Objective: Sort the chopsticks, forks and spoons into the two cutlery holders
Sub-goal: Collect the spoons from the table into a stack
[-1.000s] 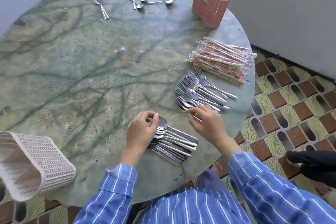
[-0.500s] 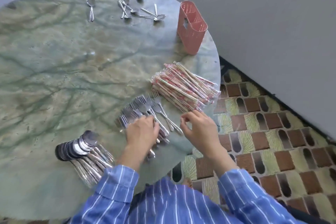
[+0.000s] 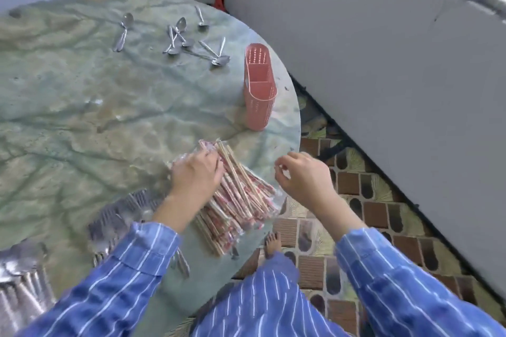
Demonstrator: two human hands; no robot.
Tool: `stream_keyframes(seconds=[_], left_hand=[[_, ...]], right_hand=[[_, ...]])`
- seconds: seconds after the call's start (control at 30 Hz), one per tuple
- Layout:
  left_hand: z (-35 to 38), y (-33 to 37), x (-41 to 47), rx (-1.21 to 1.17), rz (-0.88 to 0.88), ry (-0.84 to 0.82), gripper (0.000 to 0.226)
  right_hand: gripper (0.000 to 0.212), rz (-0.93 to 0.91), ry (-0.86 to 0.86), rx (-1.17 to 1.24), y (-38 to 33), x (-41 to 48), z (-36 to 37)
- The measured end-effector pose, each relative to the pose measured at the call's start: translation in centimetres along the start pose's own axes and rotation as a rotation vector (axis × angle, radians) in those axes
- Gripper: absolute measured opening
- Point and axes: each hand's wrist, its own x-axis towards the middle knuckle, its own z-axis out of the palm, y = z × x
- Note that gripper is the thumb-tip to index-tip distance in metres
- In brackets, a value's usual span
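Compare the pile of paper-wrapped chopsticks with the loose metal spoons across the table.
The pile of paper-wrapped chopsticks lies bundled at the near edge under the left hand; the loose metal spoons lie scattered at the far side, untouched. The chopsticks are wrapped, the spoons bare. Both lie outside the pink plastic holder.

Soft even daylight; motion blur throughout; wide-angle bending at edges.
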Motion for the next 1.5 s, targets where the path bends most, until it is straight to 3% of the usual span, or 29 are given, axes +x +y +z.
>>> stream_keyframes(seconds=[0.13,0.27,0.5,0.63,0.83,1.03,1.17,1.4,1.5], left_hand=[[-1.4,2.2,6.7,0.108,-0.051,-0.011,0.025],[-2.1,3.4,12.6,0.152,-0.125,-0.003,0.03],[-1.6,3.5,20.2,0.033,-0.317,0.032,0.026],[-1.0,2.6,25.8,0.082,-0.41,0.039,0.027],[-0.8,1.3,32.9,0.059,-0.602,-0.098,0.028],[-0.2,0.3,35.2,-0.149,-0.762,-0.259,0.024],[1.4,-0.7,36.5,-0.171,-0.829,-0.271,0.018],[5.0,-2.3,39.7,-0.364,-0.977,-0.264,0.06],[6.1,-2.8,40.9,-0.38,-1.004,-0.29,0.057]], right_hand=[[0.009,-0.155,-0.072,-0.062,4.9,6.5,-1.3],[0.024,-0.276,-0.184,-0.158,8.9,13.4,-2.2],[0.026,-0.313,-0.19,-0.072,14.1,25.0,-1.5],[0.026,-0.393,-0.202,-0.041,16.5,32.0,-0.3],[0.032,-0.566,-0.282,0.044,18.7,41.2,0.5],[0.032,-0.735,-0.407,0.061,17.9,48.1,2.3],[0.032,-0.856,-0.484,0.038,15.7,52.7,4.3],[0.035,-1.122,-0.514,-0.059,9.7,58.7,9.2],[0.041,-1.254,-0.52,-0.076,7.2,60.3,10.7]])
